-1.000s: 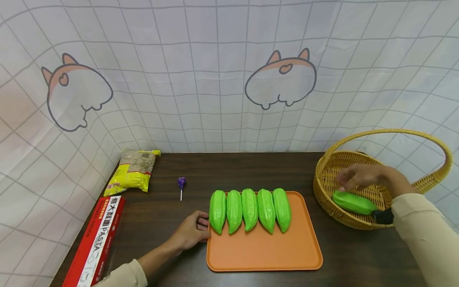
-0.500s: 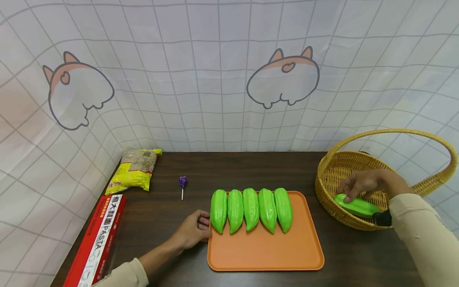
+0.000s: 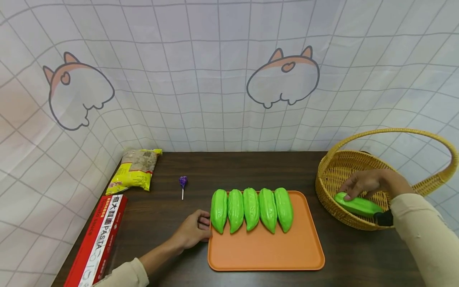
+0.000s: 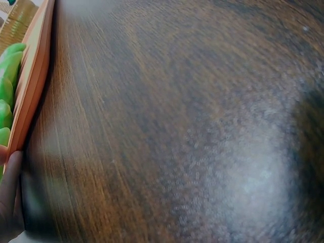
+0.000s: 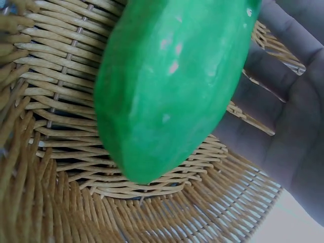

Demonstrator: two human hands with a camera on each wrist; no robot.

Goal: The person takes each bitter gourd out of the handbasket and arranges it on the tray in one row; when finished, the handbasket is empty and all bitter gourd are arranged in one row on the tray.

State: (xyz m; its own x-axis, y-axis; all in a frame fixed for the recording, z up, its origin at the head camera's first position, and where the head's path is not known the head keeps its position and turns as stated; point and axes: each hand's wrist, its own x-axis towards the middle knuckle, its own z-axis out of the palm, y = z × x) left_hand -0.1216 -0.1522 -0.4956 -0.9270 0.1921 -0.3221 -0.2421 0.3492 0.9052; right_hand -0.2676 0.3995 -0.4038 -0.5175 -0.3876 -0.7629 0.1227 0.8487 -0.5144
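Note:
My right hand (image 3: 362, 185) reaches into the wicker basket (image 3: 324, 195) and pinches a glossy green, long, tapered imitation fruit or vegetable (image 3: 360, 207) near its left end. Close up in the right wrist view, the green piece (image 5: 172, 91) lies over the woven bottom, fingers along one side. On the table, an orange tray (image 3: 265, 253) bears several matching green pieces (image 3: 252, 209) side by side along its far half. My left hand (image 3: 191, 231) holds the tray's left edge. One finger (image 4: 11, 177) lies against the outer wall in the left wrist view, another at the rim.
A tall handle (image 3: 394, 130) arches over the basket. Further left lie a purple-wrapped lollipop (image 3: 183, 182), a yellow bag (image 3: 134, 171) and a red pasta box (image 3: 97, 241). White grid-patterned cloth (image 3: 215, 79) hangs behind the dark table.
My right hand has lowered in the basket, and its thumb and fingers have closed on the green piece. The left hand stays at the tray's edge. The head view has shifted slightly.

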